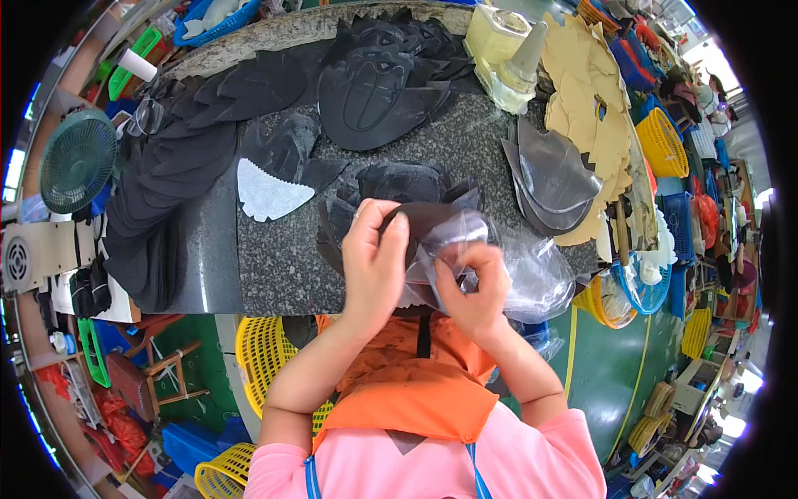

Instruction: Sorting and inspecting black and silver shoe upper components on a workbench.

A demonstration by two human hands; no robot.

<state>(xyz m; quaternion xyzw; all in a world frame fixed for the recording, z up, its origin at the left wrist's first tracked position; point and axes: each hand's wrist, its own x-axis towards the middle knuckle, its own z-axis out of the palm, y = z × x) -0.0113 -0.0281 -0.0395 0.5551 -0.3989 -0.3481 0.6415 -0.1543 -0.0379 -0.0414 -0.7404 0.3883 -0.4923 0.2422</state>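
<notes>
My left hand (376, 258) is closed on a dark curved shoe-upper piece (422, 218), thumb on top, over the table's front edge. At the piece's right side, my right hand (475, 287) pinches a clear plastic film (453, 237) that lies against it. More crumpled clear film (536, 279) spreads to the right of that hand. Just beyond my hands lies a heap of black cut pieces (399, 179). A white piece with a zigzag edge (270, 191) rests to the left, beside dark folded pieces.
Overlapping black pieces (166, 191) line the left side, with a further pile (374, 91) at the back. Glue-smeared pots (499, 50) and stacked tan sheets (586, 108) stand at the back right. A yellow basket (262, 353) sits below the granite tabletop (278, 266); a green fan (79, 160) is far left.
</notes>
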